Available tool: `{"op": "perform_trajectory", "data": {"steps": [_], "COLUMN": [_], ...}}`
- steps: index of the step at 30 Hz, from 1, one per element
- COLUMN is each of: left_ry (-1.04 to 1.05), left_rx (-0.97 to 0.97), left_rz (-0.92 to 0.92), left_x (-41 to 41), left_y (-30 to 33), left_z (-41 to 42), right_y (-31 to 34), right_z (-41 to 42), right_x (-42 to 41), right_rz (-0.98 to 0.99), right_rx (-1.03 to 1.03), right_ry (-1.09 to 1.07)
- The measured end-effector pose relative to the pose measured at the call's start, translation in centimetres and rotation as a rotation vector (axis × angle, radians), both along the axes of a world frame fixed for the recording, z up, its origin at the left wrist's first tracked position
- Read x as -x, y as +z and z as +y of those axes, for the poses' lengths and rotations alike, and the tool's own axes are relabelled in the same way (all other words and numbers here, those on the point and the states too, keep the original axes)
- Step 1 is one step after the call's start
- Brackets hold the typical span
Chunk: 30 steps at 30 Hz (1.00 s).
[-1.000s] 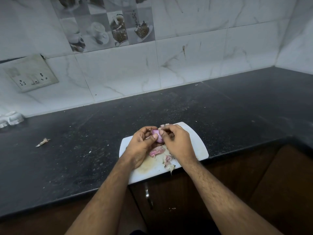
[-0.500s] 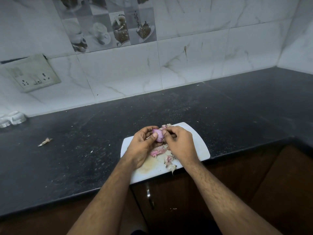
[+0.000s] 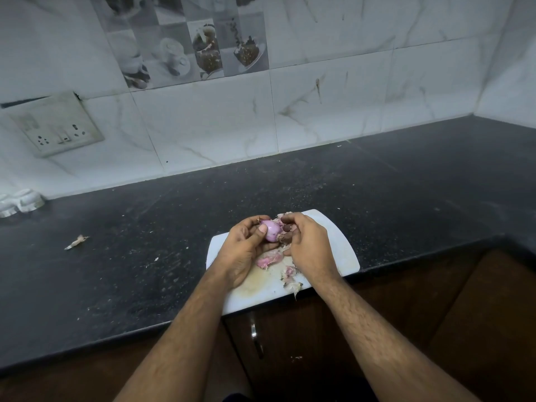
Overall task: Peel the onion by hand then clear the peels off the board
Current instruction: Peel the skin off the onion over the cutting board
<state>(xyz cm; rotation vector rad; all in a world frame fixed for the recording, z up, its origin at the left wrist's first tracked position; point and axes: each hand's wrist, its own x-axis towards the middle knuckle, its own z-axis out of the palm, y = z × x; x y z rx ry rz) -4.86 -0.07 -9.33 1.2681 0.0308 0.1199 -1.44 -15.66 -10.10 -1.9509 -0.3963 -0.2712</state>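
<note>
A small pink-purple onion (image 3: 272,230) is held above the white cutting board (image 3: 338,248), which overhangs the counter's front edge. My left hand (image 3: 246,248) grips the onion from the left, thumb lying on its skin. My right hand (image 3: 307,245) holds its right end, fingers curled at the root end. Pink and pale peels (image 3: 268,260) lie on the board under my hands, and more peel scraps (image 3: 291,281) sit at the board's near edge. A few peel bits (image 3: 285,214) show beyond my fingers.
The black stone counter (image 3: 145,256) runs left and right and turns a corner at the far right. A stray peel scrap (image 3: 77,242) lies on it at the left. A white holder (image 3: 20,203) and a wall socket (image 3: 58,126) are at the back left. Wooden cabinets stand below.
More of the onion shows between my hands now, and my right fingers have shifted slightly to its right end. The board and peels have not moved.
</note>
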Motion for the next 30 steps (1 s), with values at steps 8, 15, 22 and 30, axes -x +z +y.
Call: {"op": "perform_trajectory", "data": {"steps": [8,15,22,30], "left_ry": [0.021,-0.005,-0.014,-0.073], "left_rx": [0.064,0.003,-0.055,-0.086], "left_rz": [0.018,-0.014,0.003,-0.011], "left_x": [0.3,0.4,0.2,0.6], "left_y": [0.6,0.4,0.3,0.7], "left_z": [-0.3,-0.2,-0.3,-0.5], "right_y": [1.0,0.5,0.5,0.9], "right_z": [-0.1,-0.3,0.2,0.0], "right_x": [0.6,0.3,0.0,-0.4], "right_rz": [-0.029,-0.085,0.045,0.102], "right_rx": [-0.034,0.035,0.245,0.246], "right_ry": [0.025,0.029,-0.059,-0.041]}}
